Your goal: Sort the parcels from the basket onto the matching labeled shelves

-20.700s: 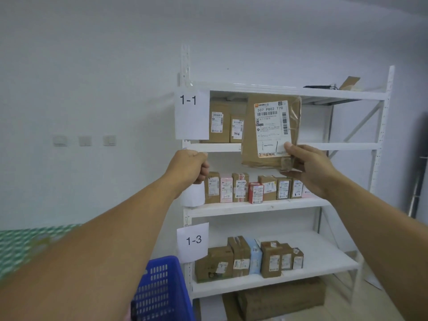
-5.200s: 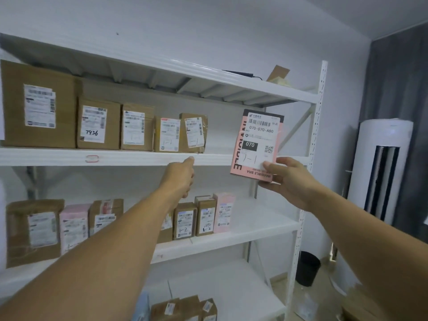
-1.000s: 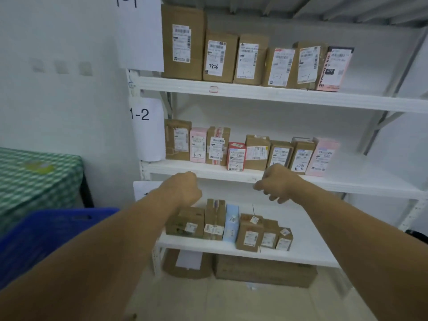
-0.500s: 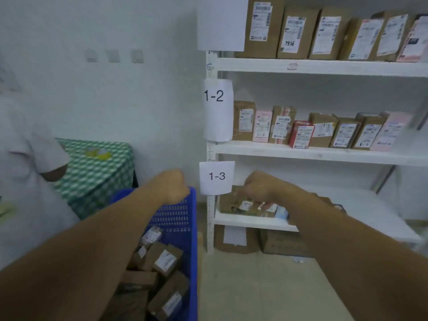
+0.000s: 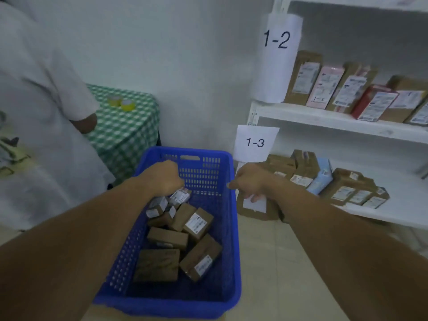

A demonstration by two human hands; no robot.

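Found the basket (image 5: 228, 239) on the floor (image 5: 278, 262), just left of the shelf unit (image 5: 253, 112). Saw loose parcels (image 5: 196, 222) heaped inside it, from the far end to the middle. Noted the left hand (image 5: 162, 177) over the basket's far end, above the heap, and the right hand (image 5: 250, 181) just outside its far right corner. Spotted the 1-2 label (image 5: 276, 40) on the unit's left upright, above the 1-3 label (image 5: 254, 142). Saw a row of parcels (image 5: 328, 89) along the 1-2 shelf (image 5: 324, 117) and a cluster of parcels (image 5: 342, 181) at the left end of the 1-3 shelf (image 5: 405, 212) below. Made out a box (image 5: 261, 214) under that shelf, behind the right hand. Behind the basket, leftward, saw a surface (image 5: 125, 135) against the wall (image 5: 185, 66), two tape rolls (image 5: 121, 103) near its back edge, another person (image 5: 41, 112) at far left.
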